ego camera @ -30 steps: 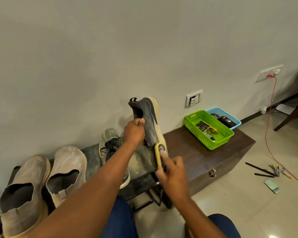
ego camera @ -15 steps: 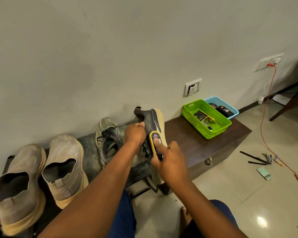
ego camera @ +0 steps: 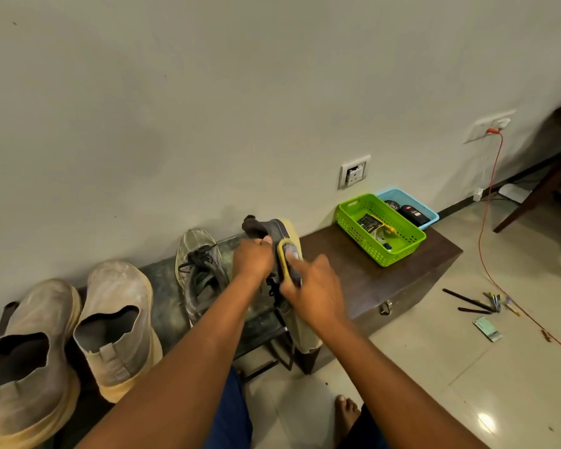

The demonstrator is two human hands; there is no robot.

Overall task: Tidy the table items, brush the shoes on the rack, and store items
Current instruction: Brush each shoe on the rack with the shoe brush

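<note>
Shoe (ego camera: 282, 231) gripped in left hand (ego camera: 253, 260), lowered since earlier; brush (ego camera: 287, 259) held by right hand (ego camera: 308, 286), moved up sole; brushing ongoing.

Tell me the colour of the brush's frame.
Yellow, on the brush held in the right hand; head view.

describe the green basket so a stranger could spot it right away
Follow the dark wooden chest against the wall to its right end. The green basket sits on top there, below the wall socket. It is bright lime with perforated sides, in front of the light blue basket.
</note>
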